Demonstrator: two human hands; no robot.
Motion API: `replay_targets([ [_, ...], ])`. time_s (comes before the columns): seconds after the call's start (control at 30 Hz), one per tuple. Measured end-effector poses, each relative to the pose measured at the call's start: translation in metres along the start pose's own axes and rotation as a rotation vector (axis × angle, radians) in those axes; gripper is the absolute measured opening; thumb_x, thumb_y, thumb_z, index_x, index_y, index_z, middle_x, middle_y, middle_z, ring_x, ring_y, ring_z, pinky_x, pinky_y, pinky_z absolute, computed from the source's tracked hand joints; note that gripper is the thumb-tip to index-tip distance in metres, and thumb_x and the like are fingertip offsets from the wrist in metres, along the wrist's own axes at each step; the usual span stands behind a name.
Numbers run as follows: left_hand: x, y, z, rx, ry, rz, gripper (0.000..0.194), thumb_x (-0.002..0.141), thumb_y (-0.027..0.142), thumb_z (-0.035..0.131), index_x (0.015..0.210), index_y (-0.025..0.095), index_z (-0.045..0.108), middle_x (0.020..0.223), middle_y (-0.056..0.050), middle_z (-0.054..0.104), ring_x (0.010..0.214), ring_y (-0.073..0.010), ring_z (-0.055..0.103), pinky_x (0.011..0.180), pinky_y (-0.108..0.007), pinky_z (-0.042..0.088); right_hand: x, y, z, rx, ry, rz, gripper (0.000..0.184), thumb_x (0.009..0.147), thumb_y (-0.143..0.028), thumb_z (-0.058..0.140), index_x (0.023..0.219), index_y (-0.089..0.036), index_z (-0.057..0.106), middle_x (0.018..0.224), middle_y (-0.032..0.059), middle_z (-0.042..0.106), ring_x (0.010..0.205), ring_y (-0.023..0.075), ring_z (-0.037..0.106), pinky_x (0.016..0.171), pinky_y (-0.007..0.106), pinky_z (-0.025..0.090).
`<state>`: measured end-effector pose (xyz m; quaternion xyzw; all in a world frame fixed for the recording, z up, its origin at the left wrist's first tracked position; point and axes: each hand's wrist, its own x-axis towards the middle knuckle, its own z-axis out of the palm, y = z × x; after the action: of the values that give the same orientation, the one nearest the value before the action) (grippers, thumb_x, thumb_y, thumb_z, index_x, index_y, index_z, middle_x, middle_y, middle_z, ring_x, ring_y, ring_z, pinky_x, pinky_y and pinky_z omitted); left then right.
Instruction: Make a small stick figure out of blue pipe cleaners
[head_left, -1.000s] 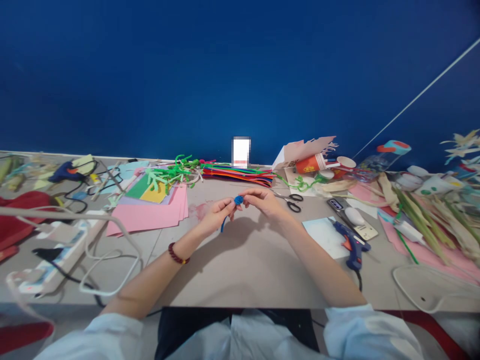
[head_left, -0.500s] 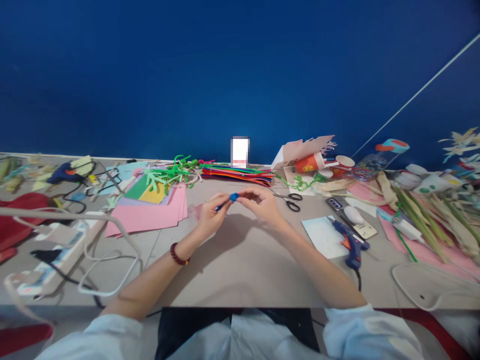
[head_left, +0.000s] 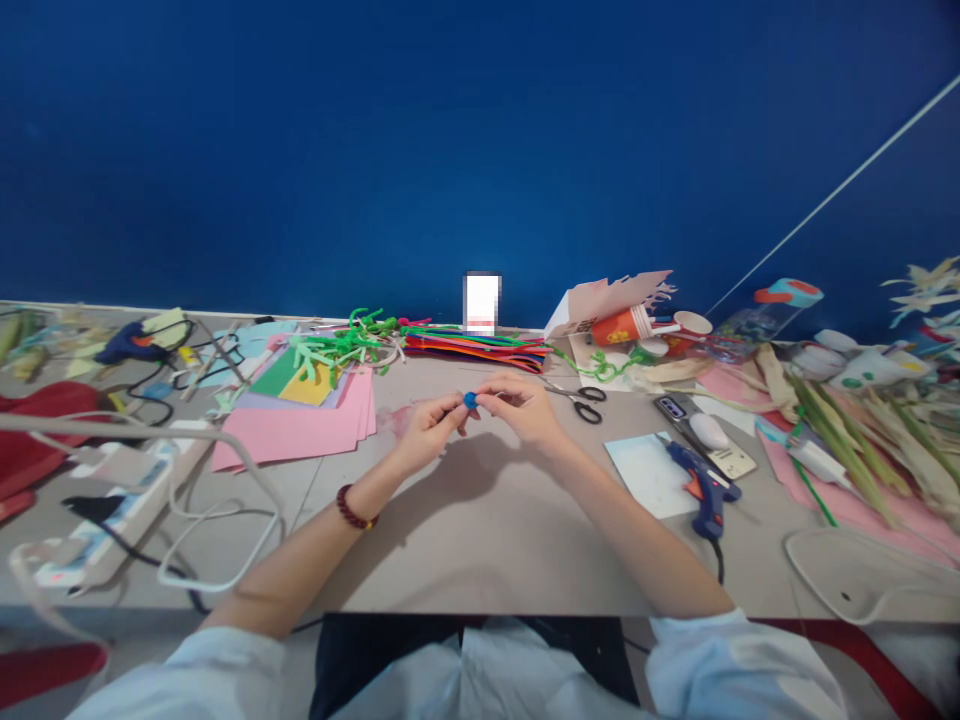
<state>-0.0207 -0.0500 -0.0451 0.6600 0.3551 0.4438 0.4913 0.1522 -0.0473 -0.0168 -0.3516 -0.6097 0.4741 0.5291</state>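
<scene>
A small blue pipe-cleaner coil point(head_left: 470, 400) is held in the air just above the tabletop, near the middle of the frame. The left hand point(head_left: 429, 430) and the right hand point(head_left: 525, 410) meet at it from either side, and their thumbs and forefingers appear closed on it in a pinch. The other fingers curl loosely inward. The work in hand looks like shaping this one coil with the fingertips; any loose end is hidden by the fingers.

Just right of the right hand lies one pair of black-handled scissors point(head_left: 581, 400). To the left of the left hand is a stack of pink paper sheets point(head_left: 292, 435), with a bundle of multicoloured pipe cleaners point(head_left: 476, 350) and a tangle of green pipe cleaners point(head_left: 337, 347) beyond it, at the table's far edge. There are two blue hot glue guns: one at lower right on the beige table point(head_left: 487, 545), beside a white card point(head_left: 649, 475), and one at upper left. A dark red beaded bracelet point(head_left: 351, 508) circles the left wrist, and one black smartphone point(head_left: 671, 408) lies at right.
</scene>
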Motion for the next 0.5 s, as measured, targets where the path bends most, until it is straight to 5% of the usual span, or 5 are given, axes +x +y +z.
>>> replay_targets([
  [0.23, 0.002, 0.000, 0.003, -0.515, -0.105, -0.321, 0.031, 0.071, 0.043, 0.070, 0.076, 0.012, 0.066, 0.055, 0.001, 0.051, 0.051, -0.0110, 0.054, 0.055, -0.024, 0.045, 0.003, 0.005, -0.005, 0.131, -0.066, 0.200, 0.015, 0.070, -0.033, 0.070, 0.076, -0.020, 0.072, 0.076, 0.0025, 0.066, 0.066, 0.0120, 0.054, 0.059, 0.026, 0.042],
  [0.5, 0.002, 0.007, 0.009, -0.597, -0.009, -0.404, 0.030, 0.067, 0.035, 0.075, 0.081, 0.010, 0.069, 0.064, -0.003, 0.059, 0.056, -0.0107, 0.056, 0.054, -0.023, 0.048, 0.009, 0.010, -0.013, 0.189, -0.024, 0.264, 0.025, 0.072, -0.040, 0.069, 0.088, -0.021, 0.073, 0.079, 0.0026, 0.069, 0.064, 0.0108, 0.057, 0.058, 0.024, 0.044],
])
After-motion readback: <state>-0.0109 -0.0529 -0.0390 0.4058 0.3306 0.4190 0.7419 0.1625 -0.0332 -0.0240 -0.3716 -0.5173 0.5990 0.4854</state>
